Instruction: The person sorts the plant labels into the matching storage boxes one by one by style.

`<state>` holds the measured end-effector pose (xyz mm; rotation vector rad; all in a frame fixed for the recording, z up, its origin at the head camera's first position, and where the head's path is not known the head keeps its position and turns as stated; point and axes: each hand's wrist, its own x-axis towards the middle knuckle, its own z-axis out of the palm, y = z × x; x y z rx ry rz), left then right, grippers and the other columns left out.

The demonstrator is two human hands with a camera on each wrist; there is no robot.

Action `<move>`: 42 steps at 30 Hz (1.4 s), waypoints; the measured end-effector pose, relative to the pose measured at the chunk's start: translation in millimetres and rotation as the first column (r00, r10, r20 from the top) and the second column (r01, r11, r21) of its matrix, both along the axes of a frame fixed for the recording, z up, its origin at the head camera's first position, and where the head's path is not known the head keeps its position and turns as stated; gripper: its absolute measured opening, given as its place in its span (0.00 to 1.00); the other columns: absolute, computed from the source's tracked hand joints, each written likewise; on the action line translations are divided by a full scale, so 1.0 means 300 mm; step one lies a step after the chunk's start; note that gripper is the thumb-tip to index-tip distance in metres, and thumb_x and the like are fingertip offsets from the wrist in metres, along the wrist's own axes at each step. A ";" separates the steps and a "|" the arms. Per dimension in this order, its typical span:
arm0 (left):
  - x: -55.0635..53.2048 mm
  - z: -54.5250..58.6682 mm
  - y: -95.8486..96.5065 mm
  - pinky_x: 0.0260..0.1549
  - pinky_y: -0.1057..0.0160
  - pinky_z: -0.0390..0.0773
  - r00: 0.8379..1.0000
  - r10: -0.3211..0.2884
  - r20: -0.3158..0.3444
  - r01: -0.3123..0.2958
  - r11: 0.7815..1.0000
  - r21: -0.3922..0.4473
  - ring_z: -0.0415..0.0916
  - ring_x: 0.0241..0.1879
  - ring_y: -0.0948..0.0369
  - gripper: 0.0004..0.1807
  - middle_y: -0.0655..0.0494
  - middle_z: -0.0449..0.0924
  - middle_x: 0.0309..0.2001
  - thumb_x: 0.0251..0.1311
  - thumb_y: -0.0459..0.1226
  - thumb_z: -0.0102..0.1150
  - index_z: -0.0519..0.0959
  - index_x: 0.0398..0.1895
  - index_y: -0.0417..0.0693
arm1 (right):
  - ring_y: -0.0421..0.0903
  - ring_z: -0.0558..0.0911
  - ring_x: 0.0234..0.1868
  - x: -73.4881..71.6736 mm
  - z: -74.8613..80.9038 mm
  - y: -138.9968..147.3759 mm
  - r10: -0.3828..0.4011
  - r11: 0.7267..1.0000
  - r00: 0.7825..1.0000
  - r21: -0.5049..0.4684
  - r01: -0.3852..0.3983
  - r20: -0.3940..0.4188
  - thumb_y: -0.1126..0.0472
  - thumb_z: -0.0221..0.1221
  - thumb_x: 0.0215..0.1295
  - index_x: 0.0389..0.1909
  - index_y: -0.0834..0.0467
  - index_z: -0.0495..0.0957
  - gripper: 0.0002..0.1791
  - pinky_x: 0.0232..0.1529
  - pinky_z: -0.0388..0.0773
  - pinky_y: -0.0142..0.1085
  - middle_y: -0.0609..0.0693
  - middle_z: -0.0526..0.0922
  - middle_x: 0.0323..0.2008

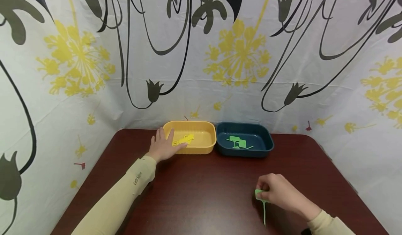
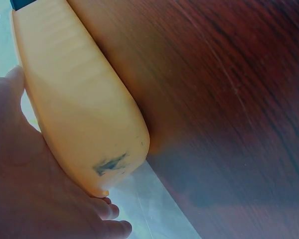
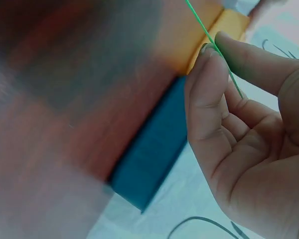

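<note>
My right hand pinches a green T-shaped plant label by its flat head, above the right front of the table, with the thin stem pointing down. In the right wrist view the label appears edge-on between thumb and fingertips. My left hand, fingers spread, rests against the left end of a yellow bin. Several yellow plastic pieces lie in that bin, partly hidden by the hand. Beside it, a dark blue bin contains several green labels.
Both bins stand side by side at the back edge of the dark reddish-brown table. Behind and around it hangs a white cloth with yellow and grey flower prints.
</note>
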<state>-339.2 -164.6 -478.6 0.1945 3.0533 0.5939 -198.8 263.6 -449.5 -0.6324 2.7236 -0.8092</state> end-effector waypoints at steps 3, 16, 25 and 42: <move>0.001 -0.001 -0.001 0.69 0.32 0.38 1.000 -0.005 0.000 0.005 1.000 0.003 0.29 0.77 0.36 0.61 0.30 0.28 0.78 0.55 0.79 0.41 0.45 0.82 0.50 | 0.37 0.75 0.21 -0.012 0.031 -0.004 -0.025 1.000 1.000 -0.005 0.025 -0.011 0.56 0.69 0.63 0.28 0.47 0.81 0.07 0.23 0.74 0.34 0.39 0.79 0.21; 0.004 -0.001 -0.006 0.69 0.32 0.38 1.000 -0.003 -0.001 0.003 1.000 -0.002 0.29 0.77 0.36 0.61 0.30 0.28 0.78 0.55 0.79 0.40 0.46 0.82 0.50 | 0.42 0.75 0.23 -0.083 0.166 -0.039 -0.131 0.991 0.982 -0.046 0.126 -0.133 0.53 0.68 0.65 0.31 0.49 0.79 0.08 0.24 0.73 0.35 0.42 0.81 0.23; 0.003 0.002 -0.006 0.70 0.34 0.38 1.000 0.000 0.015 0.000 1.000 0.010 0.27 0.77 0.38 0.61 0.32 0.26 0.78 0.55 0.79 0.40 0.45 0.82 0.52 | 0.44 0.76 0.24 -0.143 0.228 -0.052 -0.196 0.979 0.945 -0.102 0.175 -0.260 0.51 0.68 0.65 0.33 0.49 0.80 0.08 0.24 0.72 0.37 0.43 0.82 0.26; 0.009 -0.005 -0.003 0.70 0.34 0.39 1.000 0.002 0.003 -0.002 1.000 0.001 0.29 0.77 0.38 0.60 0.33 0.27 0.78 0.56 0.78 0.41 0.46 0.82 0.52 | 0.42 0.86 0.28 -0.285 0.245 -0.024 -0.304 0.946 0.888 -0.221 0.238 -0.345 0.54 0.63 0.71 0.40 0.54 0.78 0.08 0.31 0.81 0.40 0.50 0.86 0.34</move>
